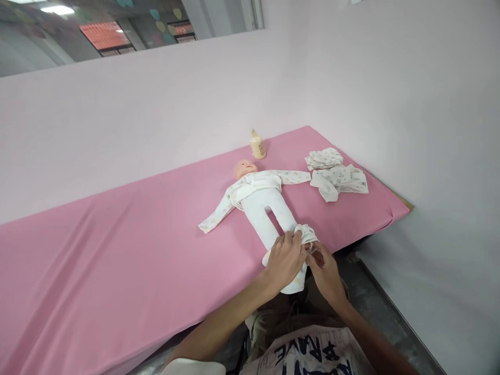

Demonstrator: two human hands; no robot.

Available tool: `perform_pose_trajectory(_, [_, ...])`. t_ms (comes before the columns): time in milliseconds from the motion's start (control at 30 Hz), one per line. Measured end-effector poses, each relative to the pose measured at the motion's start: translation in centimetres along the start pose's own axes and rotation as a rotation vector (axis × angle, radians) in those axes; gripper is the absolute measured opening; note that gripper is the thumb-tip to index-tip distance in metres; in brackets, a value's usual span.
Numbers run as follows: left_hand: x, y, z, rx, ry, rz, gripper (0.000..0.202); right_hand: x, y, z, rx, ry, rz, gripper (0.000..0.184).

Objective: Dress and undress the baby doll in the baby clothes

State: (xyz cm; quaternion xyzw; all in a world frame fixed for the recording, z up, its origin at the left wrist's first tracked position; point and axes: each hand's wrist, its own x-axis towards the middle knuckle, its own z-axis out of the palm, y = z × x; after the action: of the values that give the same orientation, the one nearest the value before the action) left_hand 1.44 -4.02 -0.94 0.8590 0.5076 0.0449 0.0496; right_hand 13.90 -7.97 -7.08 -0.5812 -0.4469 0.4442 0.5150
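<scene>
A baby doll (pixel 245 167) lies on its back on the pink-covered table (pixel 156 250), dressed in a white patterned long-sleeved top (pixel 260 181) with both arms spread. Its white legs (pixel 261 221) point toward me. White patterned baby trousers (pixel 307 233) are bunched around the foot of the leg on the right, and one part hangs past the table's edge. My left hand (pixel 287 259) is closed on the bunched cloth from the left. From the right, my right hand (pixel 323 268) pinches the same trousers, its fingertips partly hidden by the fabric.
A cream pump bottle (pixel 258 146) stands behind the doll's head near the wall. Folded patterned baby clothes (pixel 339 179) lie at the right end of the table. White walls (pixel 429 130) border the back and right sides. A window (pixel 117 31) is at upper left.
</scene>
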Motion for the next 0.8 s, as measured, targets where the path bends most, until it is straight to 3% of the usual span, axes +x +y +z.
perform_pose_trajectory(233, [-0.2,0.2,-0.5,-0.163,-0.050,-0.087,0.034,-0.2,0.0,1.3,0.374,0.143,0.199,0.038])
perform_pose_trajectory(567, [-0.7,-0.4,-1.3,-0.626,0.022,-0.208,0.034,0.3,-0.7,1.7,0.409,0.282,0.165,0.050])
perform_pose_trajectory(667, [-0.6,-0.4,-1.4,-0.737,0.009,-0.235,0.044,0.2,-1.1,1.9,0.417,0.223,0.189,0.051])
perform_pose_trajectory(800, [-0.4,-0.3,-1.5,-0.742,0.005,-0.293,0.051,-0.1,-1.2,1.9,0.356,0.077,0.154,0.035])
